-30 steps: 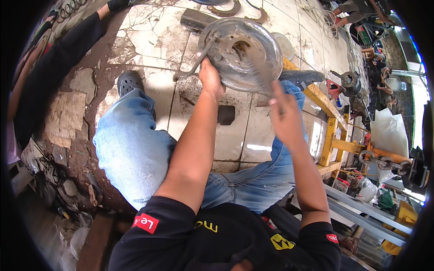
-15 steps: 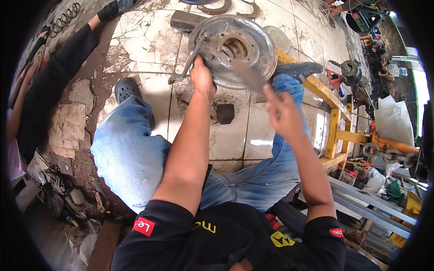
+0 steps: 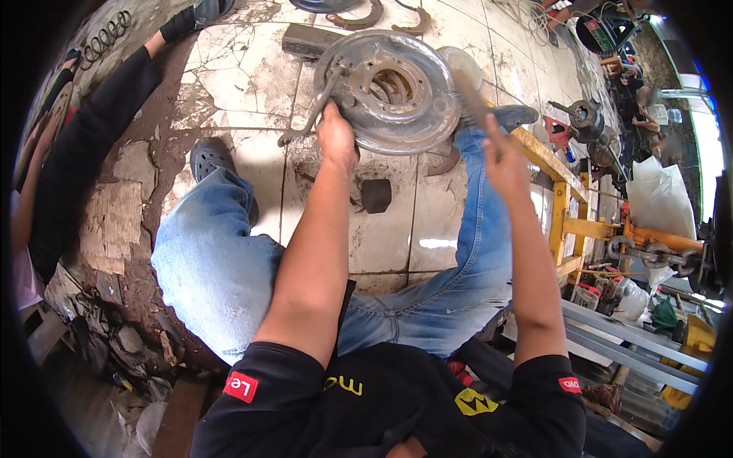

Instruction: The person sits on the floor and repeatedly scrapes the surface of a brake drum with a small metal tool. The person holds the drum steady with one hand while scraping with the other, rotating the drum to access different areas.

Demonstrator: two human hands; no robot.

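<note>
A round, grimy metal brake backing plate with a hole in its middle is tilted in front of me over the tiled floor. My left hand is closed on its lower left edge, beside a bent metal rod that lies along that side. Just right of the plate, my right hand grips a flat brownish tool. Motion smears this tool, so its kind is unclear. Below the plate lies a small dark square piece on the tiles.
A dark block and curved brake shoes lie beyond the plate. On the right stand a yellow metal frame and a hub-like part. Another person's dark-clad leg stretches along the left. Metal rails run at lower right.
My right hand has swung right with the tool, from over the plate's lower right to beyond its right edge. The plate and my left hand have shifted slightly left.
</note>
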